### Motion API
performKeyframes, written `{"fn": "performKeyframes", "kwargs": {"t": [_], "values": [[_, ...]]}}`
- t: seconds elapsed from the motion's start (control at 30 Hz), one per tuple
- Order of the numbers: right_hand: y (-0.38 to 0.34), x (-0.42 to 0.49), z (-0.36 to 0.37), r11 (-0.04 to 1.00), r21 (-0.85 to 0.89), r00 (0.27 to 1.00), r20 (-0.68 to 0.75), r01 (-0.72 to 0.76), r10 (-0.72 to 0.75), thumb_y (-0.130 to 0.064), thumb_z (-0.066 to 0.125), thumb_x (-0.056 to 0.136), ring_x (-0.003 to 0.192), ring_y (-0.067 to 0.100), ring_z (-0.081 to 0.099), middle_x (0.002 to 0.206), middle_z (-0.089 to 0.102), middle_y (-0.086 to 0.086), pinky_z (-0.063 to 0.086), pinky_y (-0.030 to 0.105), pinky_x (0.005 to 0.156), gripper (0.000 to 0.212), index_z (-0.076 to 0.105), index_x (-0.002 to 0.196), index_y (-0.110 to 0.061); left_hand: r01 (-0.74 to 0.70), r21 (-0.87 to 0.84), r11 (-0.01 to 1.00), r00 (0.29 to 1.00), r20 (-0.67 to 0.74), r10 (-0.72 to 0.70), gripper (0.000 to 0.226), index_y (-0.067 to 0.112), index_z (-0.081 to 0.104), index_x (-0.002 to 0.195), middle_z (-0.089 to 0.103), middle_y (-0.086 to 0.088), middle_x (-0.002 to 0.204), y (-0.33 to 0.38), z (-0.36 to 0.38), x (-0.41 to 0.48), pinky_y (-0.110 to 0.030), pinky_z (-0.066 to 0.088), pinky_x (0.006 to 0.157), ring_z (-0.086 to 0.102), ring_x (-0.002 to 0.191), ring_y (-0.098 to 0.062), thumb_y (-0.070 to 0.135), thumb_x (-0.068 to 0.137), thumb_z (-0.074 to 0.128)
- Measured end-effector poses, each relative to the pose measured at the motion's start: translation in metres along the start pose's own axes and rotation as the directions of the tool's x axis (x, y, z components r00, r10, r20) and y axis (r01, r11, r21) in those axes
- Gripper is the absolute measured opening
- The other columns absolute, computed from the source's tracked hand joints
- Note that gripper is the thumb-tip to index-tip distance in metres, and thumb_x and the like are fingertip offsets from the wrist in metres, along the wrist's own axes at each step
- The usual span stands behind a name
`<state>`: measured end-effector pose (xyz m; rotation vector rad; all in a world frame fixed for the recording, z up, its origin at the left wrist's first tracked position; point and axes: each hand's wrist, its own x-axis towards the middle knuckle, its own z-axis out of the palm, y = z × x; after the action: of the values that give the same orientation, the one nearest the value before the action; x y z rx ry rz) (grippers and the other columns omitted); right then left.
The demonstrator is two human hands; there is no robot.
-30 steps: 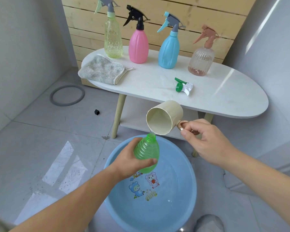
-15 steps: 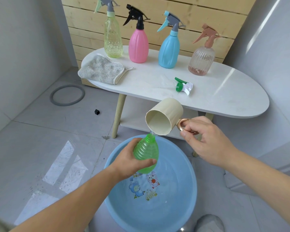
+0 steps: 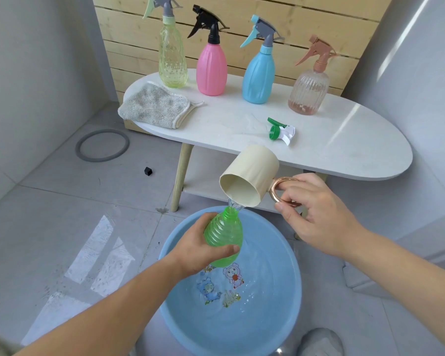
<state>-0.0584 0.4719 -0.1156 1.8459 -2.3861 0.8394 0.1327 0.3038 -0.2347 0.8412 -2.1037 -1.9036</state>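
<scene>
Over the far side of the blue basin (image 3: 280, 317), the left hand (image 3: 198, 250) wrapped the ribbed, translucent green bottle (image 3: 225, 235), capless and apparently part-filled. Water (image 3: 235, 204) ran into its neck from the tipped cream cup (image 3: 249, 176), its handle pinched by the right hand (image 3: 316, 214). Beyond the basin, a table (image 3: 344, 140) held a loose spray head (image 3: 280, 131).

one head-worn wide-angle view looks forward and down, close over the basin (image 3: 165, 255), with the surface (image 3: 344, 140) beyond.

Beyond my grip I see a white oval table (image 3: 344, 150) against a slatted pale-wood panel (image 3: 306, 27); leftward, sunlit grey floor tiles (image 3: 49, 201).
</scene>
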Motion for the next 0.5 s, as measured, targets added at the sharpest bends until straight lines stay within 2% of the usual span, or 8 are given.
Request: {"fn": "performKeyframes", "kwargs": {"t": [0.1, 0.17, 0.3, 0.43, 0.5], "values": [[0.0001, 0.0007, 0.0006, 0.997, -0.046, 0.998, -0.025, 0.065, -0.066, -0.035, 0.052, 0.093, 0.107, 0.022, 0.05, 0.103, 0.069, -0.006, 0.042, 0.029, 0.091, 0.029, 0.061, 0.076, -0.014, 0.004, -0.007, 1.0, 1.0, 0.005, -0.004, 0.076, 0.035, 0.058, 0.125, 0.07, 0.007, 0.111, -0.0008, -0.0001, -0.0002, -0.037, 0.062, 0.084, 0.071, 0.101, -0.013, 0.046, 0.058, 0.092], [0.0001, 0.0007, 0.0008, 0.988, -0.087, 0.991, -0.041, 0.124, -0.128, -0.031, 0.053, 0.094, 0.105, 0.025, 0.051, 0.104, 0.068, -0.004, 0.043, 0.031, 0.09, 0.028, 0.061, 0.075, -0.012, -0.002, -0.006, 1.0, 1.0, 0.001, 0.002, 0.072, 0.035, 0.059, 0.124, 0.07, 0.008, 0.11, -0.0005, -0.0001, -0.001, -0.032, 0.062, 0.081, 0.071, 0.1, -0.012, 0.042, 0.06, 0.092], [0.0, 0.0015, 0.0008, 0.96, -0.177, 0.972, -0.058, 0.216, -0.229, -0.025, 0.055, 0.094, 0.105, 0.029, 0.051, 0.107, 0.068, 0.002, 0.044, 0.031, 0.091, 0.025, 0.063, 0.076, -0.009, -0.007, -0.014, 1.0, 1.0, -0.001, 0.007, 0.07, 0.036, 0.059, 0.123, 0.07, 0.008, 0.11, -0.0008, 0.0004, -0.0011, -0.027, 0.06, 0.081, 0.07, 0.099, -0.01, 0.039, 0.062, 0.092], [0.0009, 0.0024, 0.0002, 0.889, -0.314, 0.934, -0.023, 0.333, -0.358, -0.019, 0.059, 0.093, 0.105, 0.033, 0.052, 0.11, 0.066, 0.008, 0.044, 0.036, 0.093, 0.02, 0.066, 0.078, -0.007, -0.004, -0.019, 1.0, 1.0, 0.002, 0.004, 0.074, 0.037, 0.059, 0.123, 0.07, 0.007, 0.112, -0.0024, 0.0012, -0.0001, -0.032, 0.061, 0.084, 0.07, 0.101, -0.012, 0.045, 0.058, 0.092], [0.0021, 0.0017, 0.0039, 0.887, -0.324, 0.935, -0.014, 0.331, -0.354, -0.018, 0.06, 0.093, 0.104, 0.034, 0.053, 0.11, 0.066, 0.007, 0.045, 0.038, 0.091, 0.019, 0.065, 0.078, -0.007, -0.006, -0.017, 1.0, 1.0, 0.002, 0.006, 0.075, 0.037, 0.058, 0.124, 0.069, 0.007, 0.113, -0.003, 0.0012, 0.0008, -0.035, 0.062, 0.086, 0.07, 0.102, -0.012, 0.047, 0.057, 0.091]]}}
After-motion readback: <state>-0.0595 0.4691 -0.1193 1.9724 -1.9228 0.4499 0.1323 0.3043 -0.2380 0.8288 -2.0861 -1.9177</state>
